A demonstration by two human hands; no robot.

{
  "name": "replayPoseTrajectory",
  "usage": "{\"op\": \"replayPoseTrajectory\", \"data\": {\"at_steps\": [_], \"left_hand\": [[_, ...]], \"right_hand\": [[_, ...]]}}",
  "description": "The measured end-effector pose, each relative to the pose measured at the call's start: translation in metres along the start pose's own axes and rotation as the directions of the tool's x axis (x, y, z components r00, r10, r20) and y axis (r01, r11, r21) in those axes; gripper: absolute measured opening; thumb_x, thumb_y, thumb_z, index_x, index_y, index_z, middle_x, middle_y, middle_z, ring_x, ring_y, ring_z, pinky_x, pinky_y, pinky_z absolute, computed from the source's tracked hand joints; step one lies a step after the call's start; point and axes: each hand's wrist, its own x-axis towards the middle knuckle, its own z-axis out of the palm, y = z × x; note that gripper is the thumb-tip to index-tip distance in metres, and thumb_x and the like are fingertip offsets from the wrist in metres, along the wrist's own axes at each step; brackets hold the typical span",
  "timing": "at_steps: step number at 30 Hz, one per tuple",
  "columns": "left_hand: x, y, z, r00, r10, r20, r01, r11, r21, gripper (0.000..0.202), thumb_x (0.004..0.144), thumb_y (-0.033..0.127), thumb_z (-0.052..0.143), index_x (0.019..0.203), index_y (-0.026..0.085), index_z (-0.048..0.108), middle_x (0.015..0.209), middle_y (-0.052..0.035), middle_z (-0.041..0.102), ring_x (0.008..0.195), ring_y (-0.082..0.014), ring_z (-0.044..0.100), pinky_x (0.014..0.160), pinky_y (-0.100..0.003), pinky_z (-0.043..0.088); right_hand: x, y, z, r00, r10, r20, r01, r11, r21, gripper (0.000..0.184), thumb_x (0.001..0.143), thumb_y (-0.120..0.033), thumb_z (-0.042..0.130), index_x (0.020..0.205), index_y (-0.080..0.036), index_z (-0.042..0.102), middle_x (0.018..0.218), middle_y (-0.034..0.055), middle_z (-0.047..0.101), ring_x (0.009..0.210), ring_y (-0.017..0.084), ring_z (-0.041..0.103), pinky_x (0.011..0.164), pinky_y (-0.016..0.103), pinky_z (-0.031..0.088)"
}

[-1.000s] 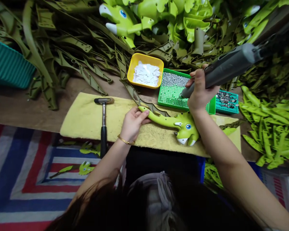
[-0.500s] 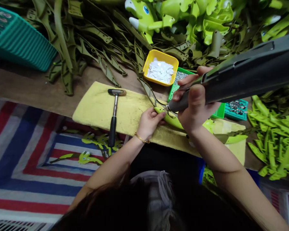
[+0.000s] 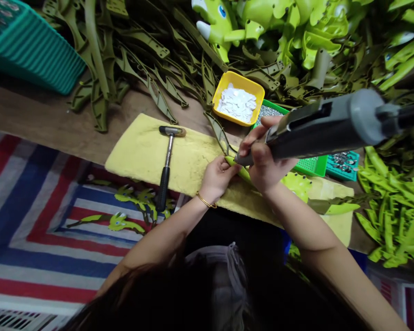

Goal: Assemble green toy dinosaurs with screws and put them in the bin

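Observation:
My left hand point(image 3: 218, 177) pinches the end of a lime-green plastic part point(image 3: 244, 175) over the yellow foam mat point(image 3: 138, 151). In my right hand point(image 3: 267, 168) is a grey electric screwdriver point(image 3: 317, 131), gripped near its nose. Its tip meets the green part just beside my left fingertips; the exact contact is hidden. An olive plastic strip point(image 3: 216, 131) lies behind the green part, its near end close to my left fingers. A hammer point(image 3: 167, 161) with a black handle rests on the mat left of my hands.
Behind the mat stand a yellow tray point(image 3: 224, 80) of white pieces and green baskets point(image 3: 317, 166) with small metal parts. Olive parts point(image 3: 152, 43) and green figure parts point(image 3: 262, 14) are heaped at the back. Lime-green pieces point(image 3: 389, 207) pile up at right. Stacked teal baskets point(image 3: 51, 59) stand at left.
My right hand and the screwdriver have moved down and left, its rear end swinging lower, and the nose now sits closer to my left fingers. The view has shifted slightly.

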Motion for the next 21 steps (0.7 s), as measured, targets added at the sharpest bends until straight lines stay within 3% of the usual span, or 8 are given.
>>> {"op": "replayPoseTrajectory", "data": {"at_steps": [3,5,6,8,10,12,16,21], "left_hand": [[-0.007,0.004,-0.009,0.996,0.016,-0.088,-0.001,0.985,0.171,0.042,0.066,0.041,0.077,0.088,0.018,0.049,0.069,0.0023,0.058,0.059,-0.0141,0.059,0.062,-0.030,0.053],[-0.015,0.011,-0.011,0.959,0.234,-0.163,-0.135,0.876,0.464,0.045,0.070,0.037,0.076,0.101,0.018,0.049,0.079,-0.0006,0.059,0.068,-0.0168,0.061,0.067,-0.033,0.053],[-0.019,0.015,-0.009,0.918,0.384,-0.103,-0.236,0.735,0.635,0.046,0.072,0.034,0.075,0.107,0.018,0.050,0.088,-0.0041,0.061,0.078,-0.0195,0.062,0.074,-0.037,0.053],[-0.023,0.022,0.003,0.817,0.519,0.251,-0.454,0.312,0.834,0.047,0.077,0.028,0.072,0.117,0.016,0.052,0.110,-0.0122,0.061,0.104,-0.0265,0.058,0.092,-0.044,0.048],[-0.021,0.026,0.024,0.721,0.331,0.608,-0.634,-0.040,0.773,0.050,0.079,0.028,0.070,0.124,0.012,0.053,0.122,-0.0177,0.058,0.119,-0.0330,0.051,0.101,-0.048,0.039],[-0.014,0.024,0.045,0.671,0.090,0.736,-0.711,-0.201,0.673,0.060,0.080,0.035,0.072,0.129,0.008,0.052,0.123,-0.0198,0.059,0.118,-0.0360,0.051,0.100,-0.048,0.038],[-0.002,0.012,0.069,0.699,-0.127,0.704,-0.704,-0.296,0.645,0.063,0.083,0.056,0.064,0.124,0.008,0.057,0.107,-0.0181,0.067,0.104,-0.0333,0.060,0.092,-0.043,0.041],[-0.016,0.020,0.065,0.649,-0.158,0.744,-0.722,-0.438,0.536,0.062,0.081,0.056,0.067,0.118,0.007,0.058,0.101,-0.0181,0.067,0.096,-0.0309,0.062,0.078,-0.036,0.045]], "right_hand": [[0.010,-0.014,-0.004,0.993,-0.063,-0.100,0.074,0.991,0.109,0.035,0.082,-0.055,0.061,0.106,-0.029,0.056,0.072,-0.0039,0.062,0.052,0.010,0.058,0.051,0.027,0.052],[0.022,-0.025,-0.019,0.975,-0.094,-0.199,0.121,0.985,0.125,0.032,0.085,-0.054,0.057,0.104,-0.028,0.056,0.076,-0.0031,0.063,0.049,0.007,0.055,0.047,0.025,0.049],[0.028,-0.030,-0.030,0.953,-0.108,-0.282,0.140,0.985,0.097,0.031,0.088,-0.054,0.052,0.105,-0.028,0.055,0.078,-0.0026,0.063,0.048,0.007,0.054,0.046,0.025,0.047],[0.039,-0.034,-0.055,0.883,-0.127,-0.452,0.117,0.992,-0.048,0.031,0.093,-0.052,0.041,0.106,-0.027,0.052,0.082,-0.0018,0.062,0.048,0.006,0.053,0.046,0.024,0.046],[0.042,-0.033,-0.082,0.804,-0.157,-0.574,0.046,0.978,-0.203,0.030,0.095,-0.049,0.034,0.106,-0.026,0.049,0.084,-0.0014,0.061,0.048,0.006,0.053,0.047,0.025,0.046],[0.039,-0.027,-0.106,0.765,-0.193,-0.615,0.009,0.957,-0.289,0.030,0.096,-0.049,0.034,0.107,-0.026,0.048,0.084,-0.0011,0.061,0.049,0.007,0.054,0.049,0.026,0.047],[0.024,-0.012,-0.144,0.770,-0.213,-0.601,-0.005,0.941,-0.340,0.042,0.094,-0.058,0.038,0.117,-0.024,0.047,0.087,0.0014,0.063,0.054,0.010,0.057,0.053,0.029,0.048],[0.026,0.007,-0.178,0.895,-0.053,-0.443,-0.069,0.964,-0.255,0.057,0.092,-0.065,0.037,0.131,-0.025,0.040,0.101,0.0082,0.068,0.071,0.015,0.062,0.066,0.034,0.050]]}}
